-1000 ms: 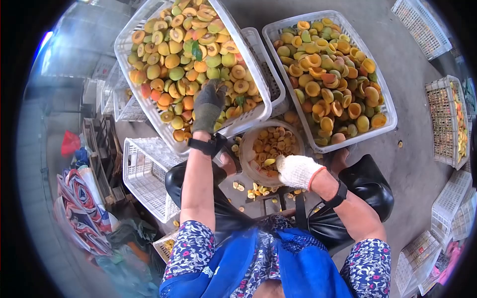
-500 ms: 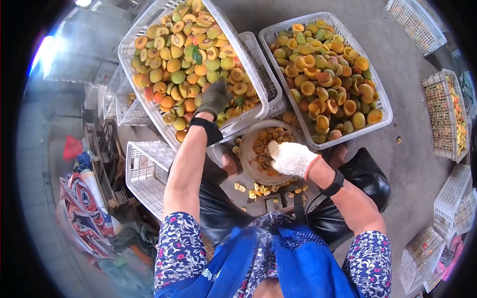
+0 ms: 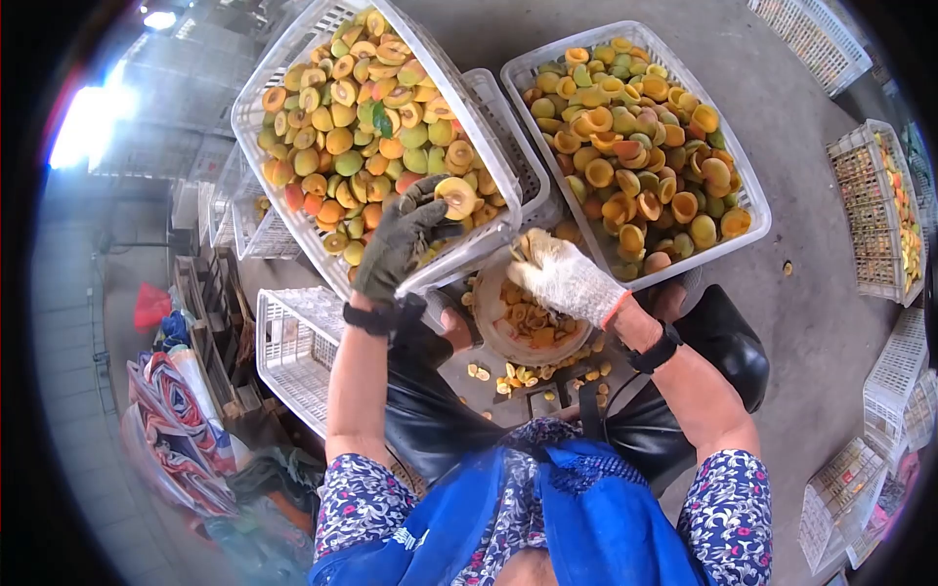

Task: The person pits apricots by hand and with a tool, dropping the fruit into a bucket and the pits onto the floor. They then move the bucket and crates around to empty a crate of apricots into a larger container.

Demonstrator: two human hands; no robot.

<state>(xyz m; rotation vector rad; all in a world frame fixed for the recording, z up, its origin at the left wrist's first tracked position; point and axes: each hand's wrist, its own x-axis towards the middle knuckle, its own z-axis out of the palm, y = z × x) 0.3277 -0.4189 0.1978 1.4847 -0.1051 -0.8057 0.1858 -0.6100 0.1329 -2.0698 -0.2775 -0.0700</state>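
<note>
— Starting from the left, what to watch?
— See the left crate (image 3: 459, 107), piled with cut fruit (image 3: 337, 117). Near its lower right corner, notice the dark-gloved left hand (image 3: 399, 239), with fingers clamped on 1 fruit half (image 3: 456, 198), cut face upward. Could slip out, in my judgement, because of smooth skin and too light a pinch.
— Then landing where?
— Perhaps back inside, or over the crate's right edge.
— Further to the right?
— Look at the bucket (image 3: 489, 311), holding small pieces (image 3: 532, 324). Could tip from a knock on its rim. Below its lower edge, see scattered pieces (image 3: 518, 378) on the floor (image 3: 811, 322), maybe slippery to step on.
— And the white-gloved right hand (image 3: 562, 276)?
— Over the bucket's upper edge, with fingers curled; cannot tell whether closed on something.
— And after that?
— Right crate (image 3: 702, 260), heaped with hollowed fruit (image 3: 640, 154). Could spill over its left edge, from a careless bump.
</note>
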